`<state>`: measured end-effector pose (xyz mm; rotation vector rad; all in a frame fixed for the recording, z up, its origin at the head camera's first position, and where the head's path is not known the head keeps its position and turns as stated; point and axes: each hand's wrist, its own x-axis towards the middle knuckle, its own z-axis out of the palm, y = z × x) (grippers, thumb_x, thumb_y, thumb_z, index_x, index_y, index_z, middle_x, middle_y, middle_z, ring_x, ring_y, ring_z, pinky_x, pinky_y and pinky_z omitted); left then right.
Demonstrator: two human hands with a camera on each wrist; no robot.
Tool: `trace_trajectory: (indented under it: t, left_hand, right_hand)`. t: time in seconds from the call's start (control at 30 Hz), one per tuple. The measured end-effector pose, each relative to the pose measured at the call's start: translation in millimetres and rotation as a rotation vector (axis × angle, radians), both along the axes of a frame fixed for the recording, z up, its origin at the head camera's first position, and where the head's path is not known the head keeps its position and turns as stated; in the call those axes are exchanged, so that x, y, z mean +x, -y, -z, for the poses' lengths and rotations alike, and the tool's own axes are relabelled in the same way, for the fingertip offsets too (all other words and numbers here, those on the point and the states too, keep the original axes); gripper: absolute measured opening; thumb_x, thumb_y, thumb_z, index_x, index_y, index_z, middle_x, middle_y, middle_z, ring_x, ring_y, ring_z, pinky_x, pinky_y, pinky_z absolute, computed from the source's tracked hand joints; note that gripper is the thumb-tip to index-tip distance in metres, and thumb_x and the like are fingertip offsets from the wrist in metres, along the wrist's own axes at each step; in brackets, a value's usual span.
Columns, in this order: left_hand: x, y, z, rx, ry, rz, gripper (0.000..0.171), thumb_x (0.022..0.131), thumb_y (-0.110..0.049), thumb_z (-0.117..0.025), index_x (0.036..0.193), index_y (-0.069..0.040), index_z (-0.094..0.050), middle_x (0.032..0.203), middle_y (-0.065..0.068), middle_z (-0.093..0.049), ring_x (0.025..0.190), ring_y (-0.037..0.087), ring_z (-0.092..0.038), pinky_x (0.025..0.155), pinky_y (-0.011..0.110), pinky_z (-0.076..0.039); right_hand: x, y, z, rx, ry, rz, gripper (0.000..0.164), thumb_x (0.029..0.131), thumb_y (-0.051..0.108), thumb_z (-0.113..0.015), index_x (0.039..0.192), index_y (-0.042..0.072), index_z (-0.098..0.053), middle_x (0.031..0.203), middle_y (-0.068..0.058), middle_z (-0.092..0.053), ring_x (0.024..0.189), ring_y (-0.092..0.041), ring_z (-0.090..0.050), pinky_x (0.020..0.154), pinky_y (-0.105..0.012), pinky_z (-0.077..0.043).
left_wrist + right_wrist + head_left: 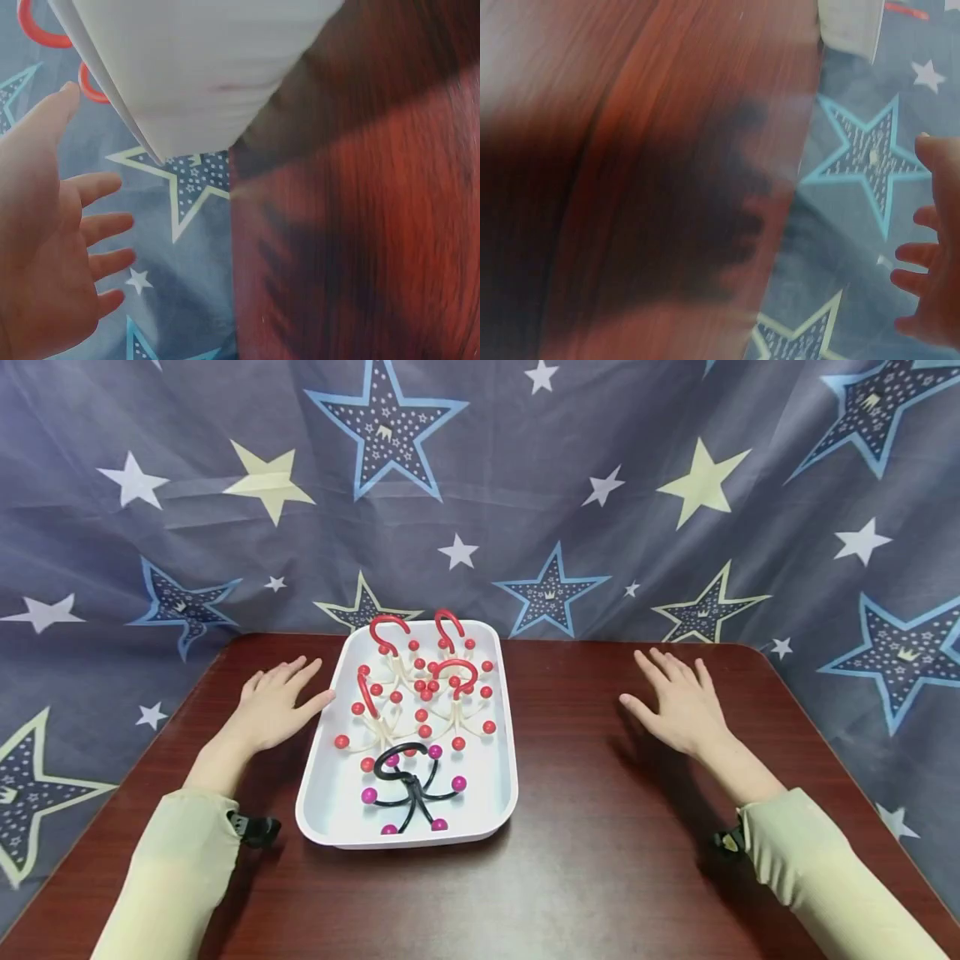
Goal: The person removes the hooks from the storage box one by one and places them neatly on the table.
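A white tray (407,839) holds several claw-shaped massagers with hooked handles and splayed, ball-tipped legs. At its near end lies a black massager (413,787) with magenta balls. Behind it are several cream ones with red handles and red balls, such as this red-handled massager (455,697). My left hand (273,706) hovers beside the tray's left side, fingers spread, thumb close to the rim; whether it touches is unclear. In the left wrist view that hand (45,225) holds nothing. My right hand (681,706) hovers above the table right of the tray, fingers extended, holding nothing.
The dark red wooden table (585,860) bears the tray left of its middle. Along its back edge hangs a grey-blue curtain (495,485) printed with stars. Each wrist wears a dark strapped device, the left strapped device (258,831) beside the tray's near-left corner.
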<state>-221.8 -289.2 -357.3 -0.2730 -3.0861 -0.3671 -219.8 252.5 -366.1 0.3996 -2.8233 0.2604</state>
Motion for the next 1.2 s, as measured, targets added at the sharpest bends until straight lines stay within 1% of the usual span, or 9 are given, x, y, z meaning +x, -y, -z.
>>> trace_trajectory:
  t: [0.17, 0.3, 0.4, 0.53, 0.67, 0.83, 1.03, 1.13, 1.2]
  left_hand:
    - [1.1, -7, -2.5, 0.061, 0.045, 0.016, 0.077, 0.089, -0.061, -0.035, 0.143, -0.007, -0.026, 0.143, 0.024, -0.029, 0.131, 0.043, -0.023, 0.101, 0.061, -0.017]
    - [2.9, -12, -4.5, 0.123, 0.103, 0.026, 0.079, 0.088, -0.060, -0.039, 0.142, -0.004, -0.026, 0.140, 0.026, -0.031, 0.129, 0.043, -0.027, 0.102, 0.059, -0.022]
    - [4.3, -15, -2.1, 0.151, 0.137, 0.039, 0.081, 0.086, -0.060, -0.042, 0.141, -0.002, -0.028, 0.139, 0.026, -0.033, 0.127, 0.042, -0.031, 0.101, 0.058, -0.025]
    - [5.8, -16, 4.5, 0.226, 0.142, 0.041, 0.079, 0.086, -0.055, -0.050, 0.141, -0.002, -0.028, 0.132, 0.025, -0.042, 0.117, 0.038, -0.045, 0.096, 0.054, -0.036]
    - [7.5, -14, 10.6, 0.326, 0.127, 0.032, 0.072, 0.087, -0.040, -0.057, 0.141, -0.001, -0.028, 0.123, 0.023, -0.051, 0.102, 0.034, -0.057, 0.084, 0.047, -0.047]
    - [10.0, -14, 13.7, 0.389, 0.144, 0.030, 0.068, 0.088, -0.030, -0.057, 0.141, 0.001, -0.027, 0.118, 0.026, -0.054, 0.100, 0.034, -0.058, 0.080, 0.044, -0.049]
    - [11.0, -14, 13.8, 0.399, 0.125, 0.058, 0.064, 0.087, -0.016, -0.057, 0.140, 0.004, -0.028, 0.113, 0.026, -0.055, 0.093, 0.032, -0.058, 0.076, 0.039, -0.050]
    - [11.3, -13, 15.1, 0.417, 0.133, 0.071, 0.064, 0.087, -0.015, -0.057, 0.140, 0.004, -0.027, 0.119, 0.026, -0.051, 0.094, 0.032, -0.058, 0.076, 0.038, -0.050]
    - [11.4, -11, 17.5, 0.434, 0.144, 0.068, 0.064, 0.088, -0.015, -0.056, 0.141, 0.003, -0.026, 0.124, 0.026, -0.048, 0.096, 0.033, -0.058, 0.077, 0.040, -0.050]
  right_hand:
    - [2.2, 20, -1.3, 0.006, -0.051, -0.075, 0.066, 0.086, 0.052, -0.051, 0.137, 0.012, -0.040, 0.136, -0.013, -0.044, 0.126, -0.032, -0.036, 0.107, -0.052, -0.012]
    - [6.3, 37, -2.0, 0.034, -0.083, -0.157, 0.061, 0.086, 0.048, -0.051, 0.135, 0.012, -0.044, 0.130, -0.012, -0.051, 0.120, -0.031, -0.043, 0.106, -0.050, -0.017]
    - [11.8, 49, -3.0, 0.058, -0.084, -0.215, 0.059, 0.087, 0.047, -0.051, 0.133, 0.012, -0.046, 0.127, -0.010, -0.053, 0.118, -0.030, -0.046, 0.106, -0.048, -0.020]
    - [20.0, 64, -7.0, 0.028, -0.087, -0.289, 0.054, 0.087, 0.046, -0.052, 0.129, 0.012, -0.051, 0.123, -0.008, -0.057, 0.116, -0.027, -0.048, 0.105, -0.045, -0.025]
    - [27.1, 80, -13.1, -0.035, -0.097, -0.371, 0.049, 0.087, 0.043, -0.054, 0.125, 0.012, -0.055, 0.117, -0.006, -0.060, 0.111, -0.024, -0.052, 0.099, -0.042, -0.032]
    - [34.3, 102, -22.7, -0.082, -0.101, -0.474, 0.045, 0.087, 0.041, -0.054, 0.123, 0.015, -0.056, 0.114, -0.001, -0.062, 0.107, -0.019, -0.054, 0.097, -0.038, -0.036]
    - [43.0, 132, -36.6, -0.112, -0.063, -0.577, 0.041, 0.087, 0.040, -0.055, 0.121, 0.017, -0.059, 0.110, 0.004, -0.063, 0.102, -0.012, -0.055, 0.093, -0.033, -0.040]
    - [46.1, 147, -42.2, -0.106, -0.027, -0.601, 0.041, 0.087, 0.040, -0.055, 0.121, 0.017, -0.059, 0.111, 0.004, -0.063, 0.101, -0.011, -0.056, 0.091, -0.031, -0.041]
    - [47.8, 157, -44.9, -0.110, 0.011, -0.618, 0.042, 0.087, 0.040, -0.055, 0.122, 0.017, -0.058, 0.115, 0.004, -0.062, 0.105, -0.011, -0.055, 0.092, -0.031, -0.042]
